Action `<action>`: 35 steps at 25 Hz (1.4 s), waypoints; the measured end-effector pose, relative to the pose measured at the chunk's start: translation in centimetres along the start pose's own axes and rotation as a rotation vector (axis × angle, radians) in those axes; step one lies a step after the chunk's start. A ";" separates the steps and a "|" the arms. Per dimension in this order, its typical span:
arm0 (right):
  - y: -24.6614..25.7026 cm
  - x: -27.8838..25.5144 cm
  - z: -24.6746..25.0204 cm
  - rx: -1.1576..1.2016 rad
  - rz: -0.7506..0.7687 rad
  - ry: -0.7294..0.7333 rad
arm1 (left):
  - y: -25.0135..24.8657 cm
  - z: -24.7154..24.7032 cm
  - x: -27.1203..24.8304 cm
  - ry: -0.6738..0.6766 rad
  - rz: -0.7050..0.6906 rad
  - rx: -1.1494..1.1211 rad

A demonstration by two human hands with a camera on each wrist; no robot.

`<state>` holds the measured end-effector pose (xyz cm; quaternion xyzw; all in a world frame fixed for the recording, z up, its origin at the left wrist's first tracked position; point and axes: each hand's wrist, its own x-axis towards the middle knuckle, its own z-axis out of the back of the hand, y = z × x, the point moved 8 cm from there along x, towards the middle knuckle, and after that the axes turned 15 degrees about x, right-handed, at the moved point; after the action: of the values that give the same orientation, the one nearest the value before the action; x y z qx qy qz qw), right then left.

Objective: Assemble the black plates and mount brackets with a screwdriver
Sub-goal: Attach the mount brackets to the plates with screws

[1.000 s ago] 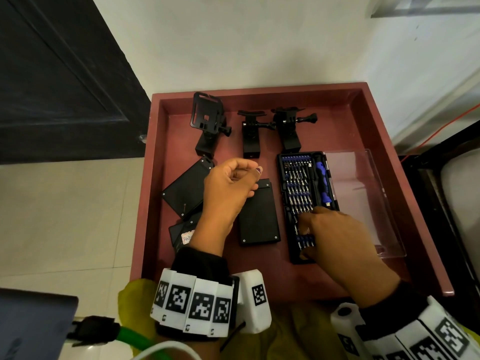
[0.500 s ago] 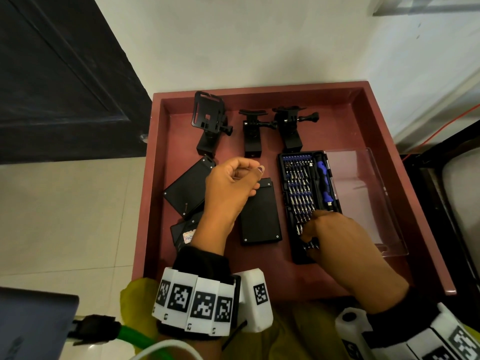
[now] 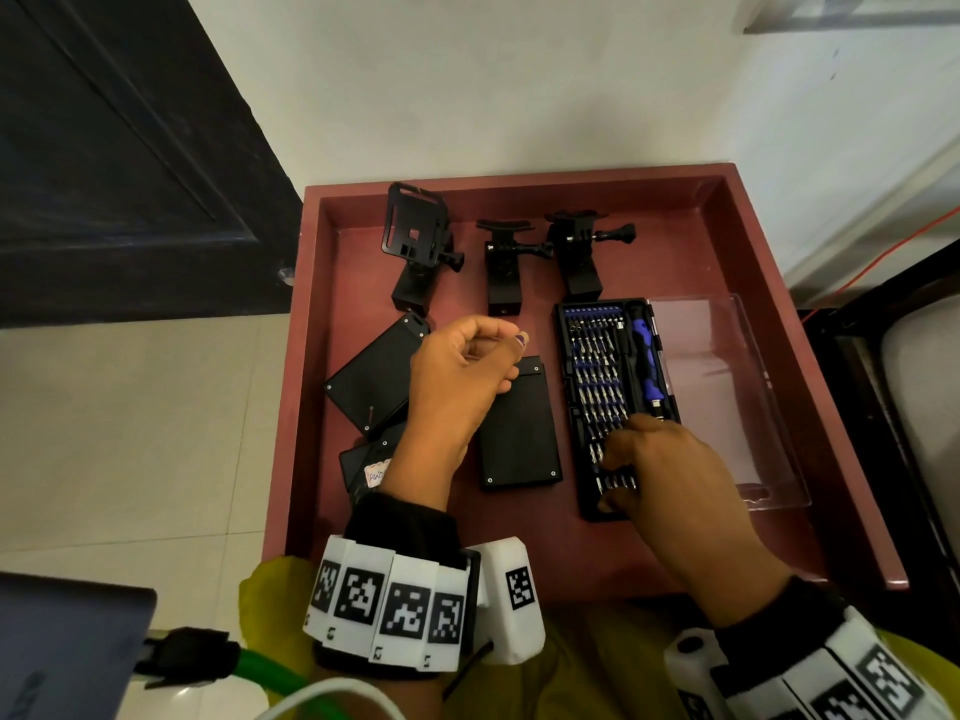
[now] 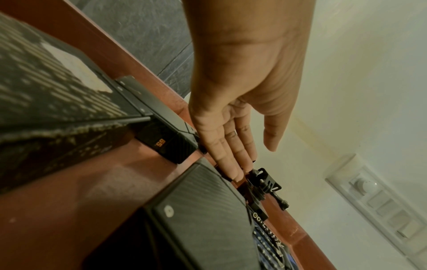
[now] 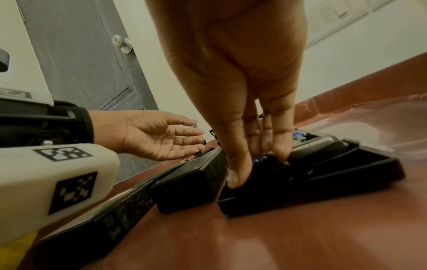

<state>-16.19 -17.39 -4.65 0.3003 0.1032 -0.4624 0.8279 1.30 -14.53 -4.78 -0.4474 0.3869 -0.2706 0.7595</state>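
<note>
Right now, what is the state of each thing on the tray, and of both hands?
Bit case: open, clear lid flat beside it.
Screwdriver: in its slot in the case.
Three brackets: standing at the far side, no plates on them.
Plates: flat, loose.
Left hand: above the plates, palm up, holds nothing.
Right hand: fingertips among the bits; grip hidden.
Tray: holds everything.

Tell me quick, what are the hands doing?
Left hand: open, palm up, holding nothing.
Right hand: fingers down in the bit case; whether it grips a bit cannot be told.
</note>
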 end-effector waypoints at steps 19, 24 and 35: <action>-1.3 0.7 1.2 -0.006 0.087 0.038 | 0.0 0.0 0.0 0.005 -0.003 0.007; -1.0 0.6 1.4 -0.009 0.071 0.020 | 0.0 0.0 -0.1 0.001 0.002 0.011; -0.2 0.0 0.8 -0.094 0.111 0.094 | -1.0 -1.0 -0.4 0.051 -0.142 0.242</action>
<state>-16.42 -17.96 -4.07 0.2876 0.1465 -0.3958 0.8597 0.20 -15.13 -4.00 -0.3719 0.3380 -0.3797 0.7767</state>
